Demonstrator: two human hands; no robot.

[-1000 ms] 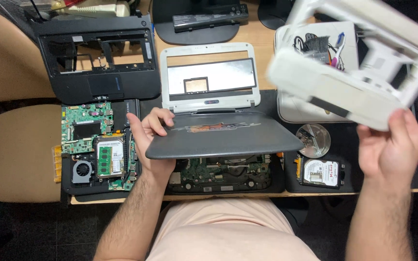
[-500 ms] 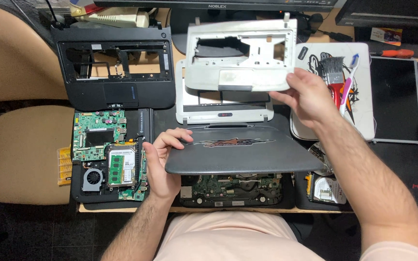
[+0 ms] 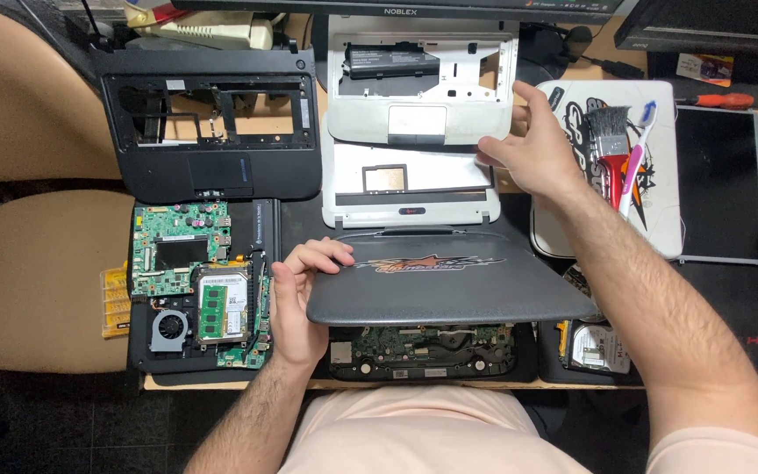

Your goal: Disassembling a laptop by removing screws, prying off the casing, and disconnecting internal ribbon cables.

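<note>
Head view shows my left hand [image 3: 298,298] gripping the nine o'clock edge of the dark laptop lid [image 3: 449,285] over the counter [image 3: 519,383], my right hand [image 3: 532,149] open on the white palmrest shell [image 3: 421,83] at twelve o'clock, which looks light, stiff and brittle, best held by its edges.

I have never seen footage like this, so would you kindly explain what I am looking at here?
There is no machine: a person wears a camera on the head, looking down at their own two bare hands over a desk of taken-apart laptops. The left hand grips the edge of a dark grey laptop lid. The right hand rests on a white keyboard frame. Nearby lie a black keyboard frame, a green circuit board, a white screen frame and a paintbrush on a white lid.
</note>
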